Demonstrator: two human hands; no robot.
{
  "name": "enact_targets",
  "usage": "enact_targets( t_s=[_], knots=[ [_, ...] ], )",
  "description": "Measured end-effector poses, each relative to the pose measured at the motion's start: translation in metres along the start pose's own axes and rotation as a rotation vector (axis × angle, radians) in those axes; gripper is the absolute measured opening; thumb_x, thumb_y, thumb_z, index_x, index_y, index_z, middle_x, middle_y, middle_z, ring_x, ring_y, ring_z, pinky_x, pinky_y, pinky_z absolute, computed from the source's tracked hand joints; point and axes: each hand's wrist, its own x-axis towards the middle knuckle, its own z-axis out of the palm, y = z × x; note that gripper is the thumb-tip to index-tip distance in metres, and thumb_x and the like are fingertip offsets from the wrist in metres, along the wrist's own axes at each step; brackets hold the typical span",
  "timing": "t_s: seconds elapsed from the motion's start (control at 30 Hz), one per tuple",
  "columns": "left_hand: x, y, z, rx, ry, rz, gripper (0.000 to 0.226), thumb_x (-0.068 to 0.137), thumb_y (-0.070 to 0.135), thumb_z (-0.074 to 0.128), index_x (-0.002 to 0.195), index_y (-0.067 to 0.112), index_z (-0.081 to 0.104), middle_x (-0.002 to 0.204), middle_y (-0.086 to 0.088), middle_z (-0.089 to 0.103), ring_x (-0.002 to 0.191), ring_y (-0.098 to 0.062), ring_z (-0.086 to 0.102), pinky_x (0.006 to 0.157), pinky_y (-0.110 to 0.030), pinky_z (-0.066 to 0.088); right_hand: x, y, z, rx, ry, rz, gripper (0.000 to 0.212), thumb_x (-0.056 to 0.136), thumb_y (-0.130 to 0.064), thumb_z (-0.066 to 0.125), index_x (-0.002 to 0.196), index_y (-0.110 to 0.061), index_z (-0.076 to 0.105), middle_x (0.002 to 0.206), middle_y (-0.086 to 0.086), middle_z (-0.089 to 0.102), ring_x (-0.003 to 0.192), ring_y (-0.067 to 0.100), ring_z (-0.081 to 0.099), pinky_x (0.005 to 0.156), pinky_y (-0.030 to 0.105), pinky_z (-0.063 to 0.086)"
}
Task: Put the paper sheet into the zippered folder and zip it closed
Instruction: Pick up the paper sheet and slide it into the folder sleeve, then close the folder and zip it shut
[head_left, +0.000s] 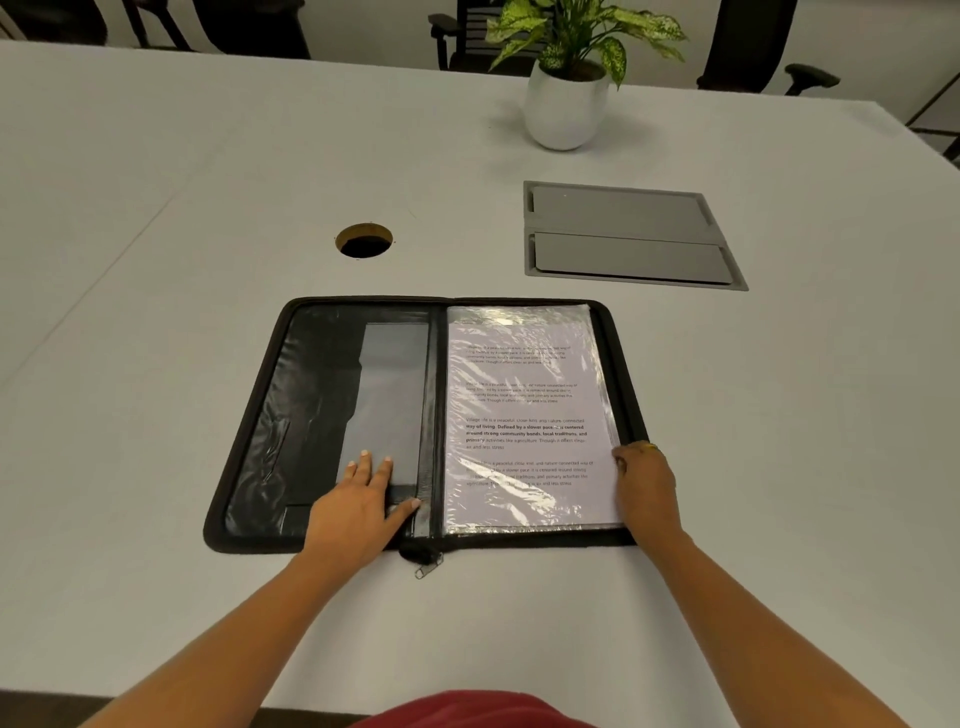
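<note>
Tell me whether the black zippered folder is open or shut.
Open: the black zippered folder lies spread flat, both inner halves showing, unzipped.

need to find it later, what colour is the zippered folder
The zippered folder is black, seen in the head view.

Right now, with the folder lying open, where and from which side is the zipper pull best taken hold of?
Pinch the metal pull tab, coming from the near side. It lies on the table, sticking out past the near edge of the zippered folder at the spine, toward the person, clear of the cover. The left hand, flat on the left panel, is closest.
</note>
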Motion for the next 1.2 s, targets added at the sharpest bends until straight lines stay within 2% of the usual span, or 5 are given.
enact_targets(
  t_s=[0.07,0.2,0.6,0.77,1.2],
  knots=[
    [0.0,0.0,0.0,-0.01,0.013,-0.008,0.071,0.089,0.063,0.027,0.147,0.025,0.011,0.157,-0.004,0.011,0.144,-0.02,0.016,0.105,-0.036,0.039,-0.002,0.002,-0.005,0.028,0.015,0.028,0.019,0.091,0.001,0.043,0.095,0.007,0.061,0.098,0.022,0.061,0.069,0.014,0.053,0.053,0.008,0.037],
    [0.0,-0.005,0.002,-0.076,0.035,-0.022,0.067,0.09,0.058,0.033,0.146,0.026,0.016,0.157,-0.001,0.013,0.144,-0.017,0.016,0.109,-0.036,0.034,-0.002,0.005,-0.016,-0.015,0.082,0.066,0.027,0.089,0.007,0.042,0.107,0.005,0.062,0.112,0.024,0.06,0.098,0.035,0.058,0.084,0.03,0.044],
    [0.005,-0.057,0.003,-0.24,0.11,-0.306,0.069,0.088,0.054,0.045,0.144,0.02,0.023,0.157,-0.011,0.007,0.145,-0.029,0.0,0.113,-0.056,0.004,-0.022,-0.001,-0.008,0.003,0.064,0.038,0.033,0.089,0.0,0.045,0.12,0.0,0.056,0.137,0.022,0.044,0.125,0.036,0.041,0.105,0.046,0.038],
    [0.011,-0.093,-0.016,-0.538,0.097,-0.696,0.081,0.084,0.05,0.056,0.144,0.007,0.022,0.151,-0.022,0.017,0.14,-0.04,0.015,0.113,-0.057,0.009,-0.028,-0.004,-0.009,-0.024,0.006,0.062,0.035,0.09,-0.004,0.046,0.124,-0.003,0.053,0.141,0.021,0.039,0.13,0.035,0.036,0.107,0.046,0.034],
    [0.01,-0.129,-0.066,-1.045,0.315,-0.787,0.047,0.081,0.04,0.064,0.104,-0.001,0.061,0.114,-0.023,0.061,0.102,-0.039,0.055,0.094,-0.042,0.046,-0.028,-0.002,-0.019,-0.154,-0.182,0.059,0.041,0.093,-0.015,0.045,0.133,-0.003,0.042,0.147,0.017,0.032,0.136,0.031,0.028,0.109,0.041,0.028]
  ],
)
